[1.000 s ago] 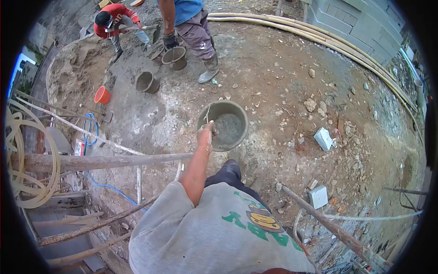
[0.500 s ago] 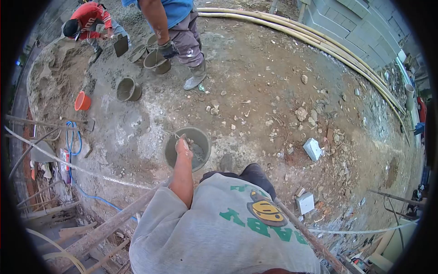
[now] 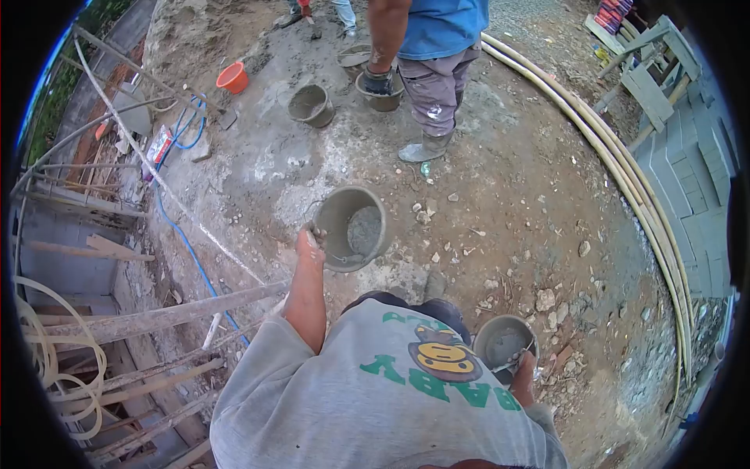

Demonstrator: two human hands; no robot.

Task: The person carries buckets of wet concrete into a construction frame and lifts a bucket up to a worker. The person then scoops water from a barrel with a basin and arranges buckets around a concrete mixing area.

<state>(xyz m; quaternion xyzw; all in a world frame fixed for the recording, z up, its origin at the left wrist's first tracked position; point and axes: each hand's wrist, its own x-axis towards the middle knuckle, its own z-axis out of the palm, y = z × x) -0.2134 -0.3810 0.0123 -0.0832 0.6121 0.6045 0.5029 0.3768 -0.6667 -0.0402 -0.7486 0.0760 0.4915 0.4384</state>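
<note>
My left hand (image 3: 312,238) is closed at the left edge of a grey bucket (image 3: 383,223); whether it grips the rim or the thin handle is hard to make out. Wet grey mortar (image 3: 364,230) lies in the bottom of that bucket, which tilts towards me. On my other side, my right hand (image 3: 524,369) is closed at the thin handle of a second grey bucket (image 3: 479,344), low beside my hip. Grey mortar is visible inside this one too.
Ahead, a person in a blue shirt (image 3: 441,31) has a gloved hand at a bucket (image 3: 383,100). Another bucket (image 3: 311,107) and an orange pail (image 3: 232,77) stand nearby. Wooden poles (image 3: 180,313) flank my left; long bamboo poles (image 3: 625,168) curve along the right.
My view has swung left. The left-hand bucket now tilts, with my hand at its left edge. My right hand and a second bucket have come into sight on the right.
</note>
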